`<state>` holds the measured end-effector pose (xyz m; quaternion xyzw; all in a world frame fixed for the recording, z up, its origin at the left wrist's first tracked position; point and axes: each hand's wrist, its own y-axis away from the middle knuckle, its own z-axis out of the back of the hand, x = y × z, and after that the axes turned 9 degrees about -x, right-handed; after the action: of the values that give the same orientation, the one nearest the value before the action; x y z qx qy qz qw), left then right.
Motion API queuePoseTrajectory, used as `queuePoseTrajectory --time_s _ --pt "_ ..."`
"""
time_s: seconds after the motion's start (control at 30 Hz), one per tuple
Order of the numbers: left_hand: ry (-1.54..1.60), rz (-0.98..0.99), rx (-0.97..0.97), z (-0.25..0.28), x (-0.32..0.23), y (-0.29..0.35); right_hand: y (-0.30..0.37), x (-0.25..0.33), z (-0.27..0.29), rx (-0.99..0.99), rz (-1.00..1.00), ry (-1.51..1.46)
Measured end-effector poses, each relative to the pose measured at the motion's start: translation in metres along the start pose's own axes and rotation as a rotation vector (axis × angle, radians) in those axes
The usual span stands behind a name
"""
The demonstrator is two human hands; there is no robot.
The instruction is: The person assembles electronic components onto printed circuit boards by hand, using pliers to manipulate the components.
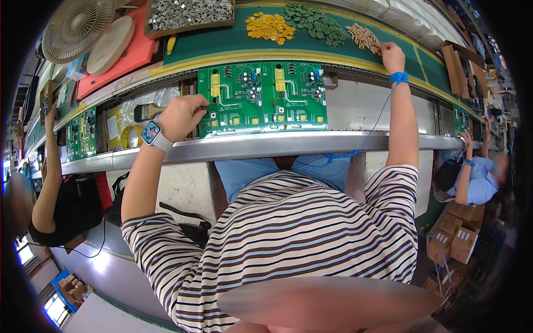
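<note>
A green circuit board panel [266, 111] with two matching halves sits on the conveyor rails in front of me. Over its left edge is my left hand [182, 115], thumb and curled fingertips close together; whatever they pinch is hidden. My right hand [393, 57] reaches to the far side, fingertips pressed together at the right end of a pile of small tan cylindrical parts [363, 38]. What those fingers hold is too small to make out. A blue wrist strap [398, 77] with a coiled cord is on my right wrist.
Left of the tan parts lie piles of green discs [316, 25] and yellow discs [269, 28]. A box of metal parts [189, 15] and a fan [79, 28] stand far left. A brush [147, 112] and yellow tape roll [132, 136] lie near my left hand. Co-workers are at both sides.
</note>
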<state>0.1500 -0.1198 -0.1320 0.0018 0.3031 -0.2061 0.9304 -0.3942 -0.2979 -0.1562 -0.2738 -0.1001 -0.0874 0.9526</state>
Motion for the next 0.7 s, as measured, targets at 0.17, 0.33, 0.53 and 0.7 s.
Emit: queuePoseTrajectory --time_s 0.17,0.33,0.53,0.7 --pt "-0.028 -0.011 0.033 0.004 -0.003 0.000 0.001 0.013 0.009 0.012 -0.023 0.025" --pt "-0.045 -0.024 0.070 0.006 -0.003 -0.005 -0.005 0.009 0.007 0.071 0.047 0.026" --pt "-0.074 -0.036 0.063 0.002 -0.003 -0.003 -0.013 0.014 0.004 0.082 0.114 0.075" --pt "-0.189 -0.059 0.102 0.000 -0.011 -0.006 -0.011 0.023 0.013 -0.092 0.090 0.064"
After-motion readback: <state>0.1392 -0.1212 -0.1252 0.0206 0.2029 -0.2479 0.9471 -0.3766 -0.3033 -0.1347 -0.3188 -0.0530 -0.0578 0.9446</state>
